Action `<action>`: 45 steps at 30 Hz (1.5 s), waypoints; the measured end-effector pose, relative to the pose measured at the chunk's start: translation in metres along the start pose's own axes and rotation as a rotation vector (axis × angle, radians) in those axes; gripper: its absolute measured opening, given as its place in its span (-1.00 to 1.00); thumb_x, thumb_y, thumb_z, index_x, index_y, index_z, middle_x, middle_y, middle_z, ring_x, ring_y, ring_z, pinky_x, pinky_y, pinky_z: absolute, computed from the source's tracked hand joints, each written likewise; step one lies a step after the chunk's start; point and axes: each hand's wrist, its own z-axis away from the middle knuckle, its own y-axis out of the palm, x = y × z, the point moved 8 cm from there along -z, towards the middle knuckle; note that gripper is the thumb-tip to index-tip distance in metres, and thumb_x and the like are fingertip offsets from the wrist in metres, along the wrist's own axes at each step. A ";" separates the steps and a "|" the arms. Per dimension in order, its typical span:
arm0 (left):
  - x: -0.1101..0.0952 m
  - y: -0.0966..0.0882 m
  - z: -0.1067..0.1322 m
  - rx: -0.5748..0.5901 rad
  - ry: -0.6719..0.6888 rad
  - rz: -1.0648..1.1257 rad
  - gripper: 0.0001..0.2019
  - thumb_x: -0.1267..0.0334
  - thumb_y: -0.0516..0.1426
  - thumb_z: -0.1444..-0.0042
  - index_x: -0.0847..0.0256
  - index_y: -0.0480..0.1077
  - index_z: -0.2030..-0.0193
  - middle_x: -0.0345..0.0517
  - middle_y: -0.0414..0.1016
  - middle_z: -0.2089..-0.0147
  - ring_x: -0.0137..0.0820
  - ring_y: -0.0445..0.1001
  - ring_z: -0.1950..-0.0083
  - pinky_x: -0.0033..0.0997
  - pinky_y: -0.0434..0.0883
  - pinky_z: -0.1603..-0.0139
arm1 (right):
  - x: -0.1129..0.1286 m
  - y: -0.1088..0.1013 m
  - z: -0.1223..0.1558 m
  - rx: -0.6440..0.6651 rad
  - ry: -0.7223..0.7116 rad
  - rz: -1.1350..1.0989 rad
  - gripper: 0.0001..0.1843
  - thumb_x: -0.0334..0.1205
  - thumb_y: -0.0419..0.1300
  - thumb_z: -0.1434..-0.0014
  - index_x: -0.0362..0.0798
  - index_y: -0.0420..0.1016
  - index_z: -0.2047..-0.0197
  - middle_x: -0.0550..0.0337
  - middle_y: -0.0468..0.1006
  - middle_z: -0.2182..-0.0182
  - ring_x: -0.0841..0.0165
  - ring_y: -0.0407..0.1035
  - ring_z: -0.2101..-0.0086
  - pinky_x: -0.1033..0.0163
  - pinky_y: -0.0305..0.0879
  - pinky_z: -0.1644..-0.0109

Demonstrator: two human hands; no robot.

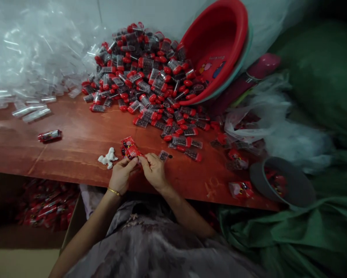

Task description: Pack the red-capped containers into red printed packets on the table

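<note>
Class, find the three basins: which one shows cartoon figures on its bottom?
The red basin, tilted beside the pile. Cartoon figures show on its inner bottom; the teal basin is mostly hidden behind it, and the grey basin shows plain walls.

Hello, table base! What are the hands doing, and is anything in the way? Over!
Left hand, right hand: both pinching red packaging at its near end. White lump alongside, not blocking. Red-capped pile farther back. Over.
</note>
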 end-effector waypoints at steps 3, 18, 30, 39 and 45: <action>-0.001 -0.004 -0.003 -0.021 -0.042 0.017 -0.63 0.21 0.41 0.47 0.29 0.36 0.55 -0.16 0.52 0.44 -0.46 0.48 0.42 -0.46 0.44 0.37 | -0.003 -0.024 -0.002 0.051 -0.130 0.122 -0.74 -0.18 -0.04 -0.26 0.01 0.47 0.20 0.11 0.54 0.25 0.27 0.35 0.17 0.13 0.24 0.02; -0.007 -0.002 -0.002 -0.022 -0.015 -0.008 -0.55 0.08 0.43 0.57 0.31 0.36 0.59 -0.23 0.46 0.52 -0.53 0.42 0.50 -0.52 0.40 0.40 | -0.057 -0.042 0.012 0.358 -0.263 0.602 -0.66 -0.13 0.09 -0.20 -0.05 0.36 -0.02 0.01 0.45 -0.01 0.16 0.27 0.02 0.01 0.08 -0.10; 0.003 -0.002 -0.004 -0.039 -0.035 -0.056 -0.50 -0.02 0.40 0.53 0.32 0.42 0.50 -0.17 0.47 0.47 -0.50 0.41 0.47 -0.48 0.37 0.40 | -0.058 -0.051 0.028 0.297 0.002 0.422 -0.75 -0.25 0.17 -0.08 -0.04 0.35 0.13 0.06 0.49 0.19 0.18 0.36 0.17 0.08 0.27 0.10; 0.007 0.005 0.001 0.021 -0.027 -0.101 -0.52 -0.06 0.38 0.49 0.31 0.44 0.53 -0.18 0.44 0.51 -0.49 0.41 0.47 -0.48 0.36 0.41 | -0.025 -0.066 0.050 0.160 0.044 0.078 -0.66 -0.21 0.21 -0.07 0.03 0.35 0.05 0.15 0.55 0.18 0.28 0.47 0.23 0.17 0.39 0.10; 0.006 0.005 0.004 0.023 -0.013 -0.145 -0.51 -0.10 0.36 0.51 0.31 0.43 0.58 -0.22 0.39 0.58 -0.52 0.36 0.52 -0.50 0.35 0.45 | -0.032 -0.056 0.047 0.169 0.074 0.034 -0.62 -0.20 0.23 -0.05 0.04 0.35 0.03 0.16 0.55 0.18 0.29 0.48 0.24 0.18 0.41 0.10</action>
